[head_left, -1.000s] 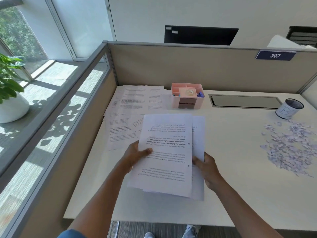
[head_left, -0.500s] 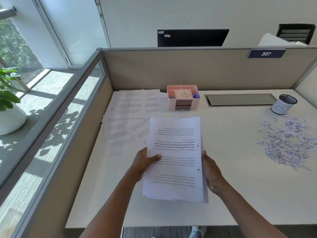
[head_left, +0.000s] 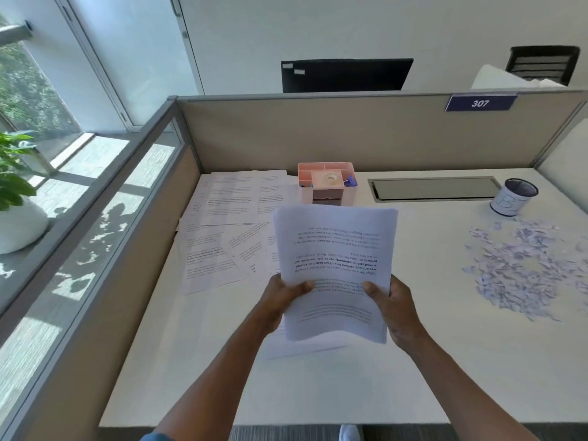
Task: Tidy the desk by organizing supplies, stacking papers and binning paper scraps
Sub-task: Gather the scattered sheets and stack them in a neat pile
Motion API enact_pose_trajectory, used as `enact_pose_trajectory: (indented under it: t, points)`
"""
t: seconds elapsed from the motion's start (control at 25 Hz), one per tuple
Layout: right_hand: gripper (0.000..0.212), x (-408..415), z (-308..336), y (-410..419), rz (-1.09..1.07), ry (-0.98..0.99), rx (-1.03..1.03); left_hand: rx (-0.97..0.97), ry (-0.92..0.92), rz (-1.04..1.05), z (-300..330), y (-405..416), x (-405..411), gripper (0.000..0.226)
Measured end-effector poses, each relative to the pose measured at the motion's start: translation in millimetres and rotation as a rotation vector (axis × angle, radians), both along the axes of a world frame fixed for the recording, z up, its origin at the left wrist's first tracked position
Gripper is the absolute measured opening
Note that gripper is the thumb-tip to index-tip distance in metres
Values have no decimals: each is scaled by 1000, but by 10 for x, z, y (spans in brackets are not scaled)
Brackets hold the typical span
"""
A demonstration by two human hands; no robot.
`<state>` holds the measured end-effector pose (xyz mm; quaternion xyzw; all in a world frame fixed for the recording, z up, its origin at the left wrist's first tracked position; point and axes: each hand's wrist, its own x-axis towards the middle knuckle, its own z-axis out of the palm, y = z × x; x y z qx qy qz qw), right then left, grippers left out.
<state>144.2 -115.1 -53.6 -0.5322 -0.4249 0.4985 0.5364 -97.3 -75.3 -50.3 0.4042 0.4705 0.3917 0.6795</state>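
Above the bench (head_left: 318, 393), left grip (head_left: 280, 300) and right grip (head_left: 389, 302) each pinched the paper stack (head_left: 337, 249) upright, apparently to square its edges.

Two bare forearms reach into view, the left hand (head_left: 280, 300) and right hand (head_left: 393, 302) without rings, watches or gloves. A sliver of blue sleeve (head_left: 152, 437) shows at the left arm's lower edge. Below, what appears to be a light-coloured shoe (head_left: 349, 433).
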Motion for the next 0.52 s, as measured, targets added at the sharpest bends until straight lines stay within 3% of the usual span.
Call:
enact_pose_trajectory:
  t: [0.16,0.28,0.4,0.52]
  points:
    - [22,297,-11,43,-26,-56,23,20,82,96,-20,-11,351,47]
    - [18,497,-177,51,-46,-91,-8,106,264,67,-126,-22,545,33]
    - [12,613,-350,23,-56,-86,-46,161,461,-10,-237,-50,691,32]
    - [16,729,-364,101,-55,-97,-48,186,521,55,-235,-10,809,32]
